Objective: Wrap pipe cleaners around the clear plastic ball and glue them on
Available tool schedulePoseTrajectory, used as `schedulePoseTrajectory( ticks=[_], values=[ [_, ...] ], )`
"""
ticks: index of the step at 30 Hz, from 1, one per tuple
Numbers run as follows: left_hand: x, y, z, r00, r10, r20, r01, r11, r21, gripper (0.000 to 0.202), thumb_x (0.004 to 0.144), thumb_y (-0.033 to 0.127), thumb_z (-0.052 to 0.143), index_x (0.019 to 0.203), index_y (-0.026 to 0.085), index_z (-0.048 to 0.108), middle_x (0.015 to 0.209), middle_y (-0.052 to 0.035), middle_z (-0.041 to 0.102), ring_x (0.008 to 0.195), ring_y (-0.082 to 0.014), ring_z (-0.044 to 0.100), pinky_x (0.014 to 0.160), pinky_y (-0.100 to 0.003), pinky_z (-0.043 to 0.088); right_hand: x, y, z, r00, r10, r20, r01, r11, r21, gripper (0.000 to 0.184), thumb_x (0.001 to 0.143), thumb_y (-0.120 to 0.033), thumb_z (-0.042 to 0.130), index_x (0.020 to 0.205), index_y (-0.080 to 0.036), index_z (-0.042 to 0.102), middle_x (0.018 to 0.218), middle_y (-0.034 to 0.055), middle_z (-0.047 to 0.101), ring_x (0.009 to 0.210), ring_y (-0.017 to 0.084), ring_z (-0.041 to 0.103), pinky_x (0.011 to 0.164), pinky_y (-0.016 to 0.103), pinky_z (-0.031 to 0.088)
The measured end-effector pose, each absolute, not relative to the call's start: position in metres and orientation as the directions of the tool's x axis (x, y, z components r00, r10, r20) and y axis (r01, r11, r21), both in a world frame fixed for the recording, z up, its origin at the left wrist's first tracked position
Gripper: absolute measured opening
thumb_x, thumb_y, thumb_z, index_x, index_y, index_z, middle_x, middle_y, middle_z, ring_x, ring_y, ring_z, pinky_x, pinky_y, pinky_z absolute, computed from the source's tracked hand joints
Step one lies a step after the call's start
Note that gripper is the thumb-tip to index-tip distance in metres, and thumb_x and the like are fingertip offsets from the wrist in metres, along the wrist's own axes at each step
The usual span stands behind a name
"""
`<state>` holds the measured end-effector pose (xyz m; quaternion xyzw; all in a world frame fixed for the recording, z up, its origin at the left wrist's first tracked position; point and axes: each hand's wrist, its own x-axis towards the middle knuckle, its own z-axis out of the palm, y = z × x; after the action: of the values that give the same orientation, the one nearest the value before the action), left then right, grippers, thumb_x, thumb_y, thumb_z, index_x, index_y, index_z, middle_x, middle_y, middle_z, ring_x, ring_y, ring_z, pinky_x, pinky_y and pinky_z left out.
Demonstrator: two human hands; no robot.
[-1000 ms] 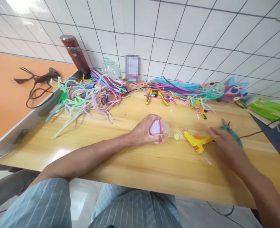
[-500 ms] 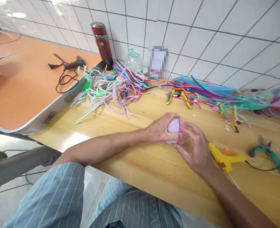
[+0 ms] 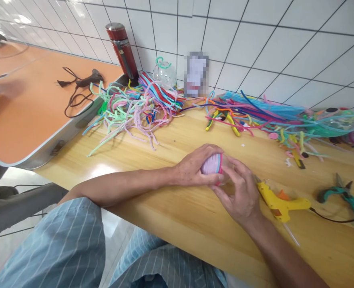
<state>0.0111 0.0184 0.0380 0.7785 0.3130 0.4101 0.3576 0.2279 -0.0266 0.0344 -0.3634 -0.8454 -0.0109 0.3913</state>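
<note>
Fuzzy pink ball (image 3: 212, 164), ribbed and round, sits clamped in left hand (image 3: 193, 170) and right hand (image 3: 240, 194) grips.

Both hands, left (image 3: 192, 170) & right (image 3: 240, 194), cup a pink-striped ball (image 3: 212, 164) on wooden worktop (image 3: 171, 212); yellow glue gun (image 3: 280, 204) just beside right hand, pipe cleaners (image 3: 135, 108) at back.

No readable text, labels or numbers anywhere I look: the card (image 3: 196, 74) standing against the tiled wall is blurred out, the red flask (image 3: 122, 49) shows no legible marking.
</note>
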Motion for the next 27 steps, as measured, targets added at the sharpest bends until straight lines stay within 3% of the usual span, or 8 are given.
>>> schedulePoseTrajectory(
  ticks=[3, 13, 19, 27],
  values=[
    [0.011, 0.017, 0.041, 0.476, 0.785, 0.396, 0.205, -0.537, 0.818, 0.075, 0.08, 0.059, 0.086, 0.139, 0.023, 0.058, 0.143, -0.0187, 0.065, 0.139, -0.0369, 0.062, 0.121, -0.055, 0.05, 0.228, -0.028, 0.035, -0.431, 0.622, 0.653, 0.636, 0.723, -0.269, 0.072, 0.099, -0.032, 0.073, 0.163, -0.035, 0.039, 0.149, 0.0173, 0.061, 0.136, 0.038, 0.065, 0.102, 0.061, 0.064],
    [0.011, 0.021, 0.044, 0.49, 0.774, 0.401, 0.21, -0.552, 0.807, 0.066, 0.086, 0.055, 0.08, 0.138, 0.021, 0.058, 0.137, -0.0183, 0.066, 0.132, -0.0348, 0.064, 0.118, -0.053, 0.052, 0.23, -0.027, 0.041, -0.462, 0.607, 0.647, 0.641, 0.733, -0.229, 0.077, 0.097, -0.032, 0.076, 0.165, -0.032, 0.039, 0.149, 0.0191, 0.061, 0.136, 0.038, 0.065, 0.102, 0.059, 0.065],
    [0.012, 0.024, 0.043, 0.495, 0.763, 0.415, 0.192, -0.562, 0.804, 0.067, 0.082, 0.051, 0.083, 0.137, 0.02, 0.059, 0.147, -0.0183, 0.062, 0.141, -0.0369, 0.059, 0.125, -0.054, 0.046, 0.232, -0.028, 0.037, -0.489, 0.566, 0.664, 0.66, 0.738, -0.142, 0.083, 0.097, -0.033, 0.076, 0.169, -0.031, 0.034, 0.154, 0.0191, 0.062, 0.138, 0.038, 0.066, 0.106, 0.058, 0.063],
    [0.013, 0.029, 0.035, 0.514, 0.747, 0.421, 0.216, -0.588, 0.779, 0.068, 0.083, 0.051, 0.08, 0.14, 0.02, 0.058, 0.143, -0.0174, 0.064, 0.137, -0.0357, 0.063, 0.122, -0.053, 0.049, 0.23, -0.025, 0.035, -0.499, 0.517, 0.695, 0.665, 0.743, -0.076, 0.079, 0.097, -0.031, 0.076, 0.167, -0.026, 0.04, 0.147, 0.0214, 0.064, 0.133, 0.038, 0.068, 0.103, 0.058, 0.064]
  ],
)
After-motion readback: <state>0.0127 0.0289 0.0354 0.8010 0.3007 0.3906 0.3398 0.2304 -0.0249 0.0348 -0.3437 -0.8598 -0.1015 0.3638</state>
